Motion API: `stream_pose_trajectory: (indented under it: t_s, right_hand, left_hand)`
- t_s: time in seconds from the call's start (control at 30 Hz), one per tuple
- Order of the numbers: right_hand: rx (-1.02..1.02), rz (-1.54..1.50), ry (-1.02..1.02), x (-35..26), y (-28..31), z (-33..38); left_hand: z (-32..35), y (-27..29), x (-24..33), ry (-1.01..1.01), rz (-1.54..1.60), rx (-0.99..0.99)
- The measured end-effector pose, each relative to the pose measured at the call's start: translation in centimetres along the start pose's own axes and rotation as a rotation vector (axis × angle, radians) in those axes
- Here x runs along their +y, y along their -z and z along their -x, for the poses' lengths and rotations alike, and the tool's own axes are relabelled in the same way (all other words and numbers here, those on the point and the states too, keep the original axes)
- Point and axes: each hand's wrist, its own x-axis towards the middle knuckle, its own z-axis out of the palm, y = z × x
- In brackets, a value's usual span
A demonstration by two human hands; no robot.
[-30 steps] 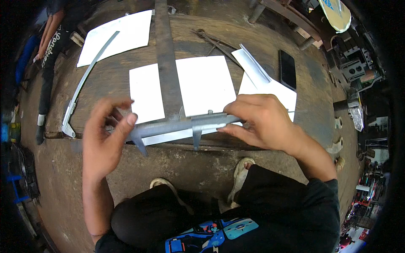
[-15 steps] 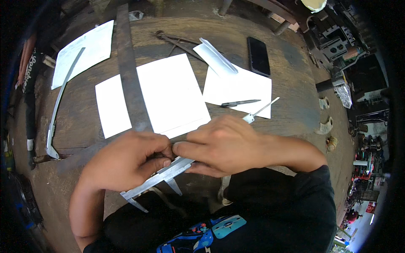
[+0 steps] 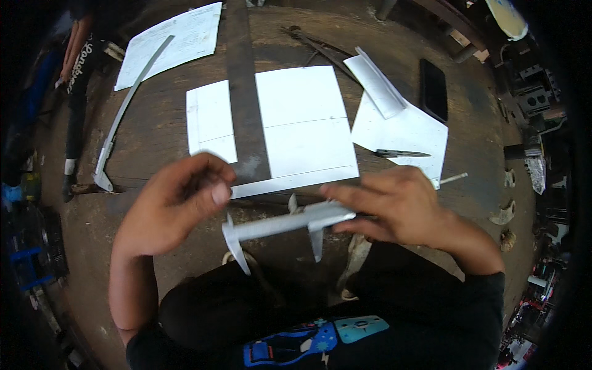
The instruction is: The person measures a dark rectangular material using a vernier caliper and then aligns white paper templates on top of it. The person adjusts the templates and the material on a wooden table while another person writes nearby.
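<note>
My right hand (image 3: 398,206) grips a silver vernier caliper (image 3: 268,227) near its sliding part, holding it level just off the table's near edge. Its jaws stand apart and point down toward my lap. My left hand (image 3: 169,206) is raised beside the caliper's left end, thumb and fingers parted, with nothing in it. Just beyond my hands lies a white sheet (image 3: 305,105) with drawn lines, crossed by a dark flat steel bar (image 3: 245,80). A black pen (image 3: 404,153) rests on another white sheet (image 3: 425,139) past my right hand.
Farther left, a larger caliper (image 3: 126,111) overlaps a printed sheet (image 3: 191,31). Metal dividers (image 3: 320,49), a folded paper (image 3: 375,83) and a black phone (image 3: 433,89) lie on the wooden table (image 3: 376,37). Another person's arm (image 3: 73,46) shows at the far left.
My left hand has let go of the caliper and lifted away. My right hand has carried the caliper rightward and turned it more level. The view has shifted, so the table things appear farther right.
</note>
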Motion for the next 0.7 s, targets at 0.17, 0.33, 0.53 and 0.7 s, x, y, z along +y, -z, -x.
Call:
stream_pose_trajectory:
  t_s: [0.17, 0.33, 0.53, 0.7]
  right_hand:
    - [0.122, -0.033, 0.016, 0.7, 1.1, -2.7]
    - [0.086, 0.150, 0.023, 0.9, 1.3, -5.6]
    - [0.202, 0.164, -0.095, 6.1, 1.9, -6.5]
    - [0.129, 0.221, -0.198, 9.5, 0.9, -6.2]
  left_hand:
    - [1.4, -0.8, -3.2, 0.104, 0.381, -0.009]
    - [1.2, 1.1, -5.7, -0.051, 0.438, 0.107]
    - [0.2, 5.3, -9.4, -0.045, 0.423, 0.461]
    - [-2.8, 6.5, -11.9, -0.097, 0.227, 0.445]
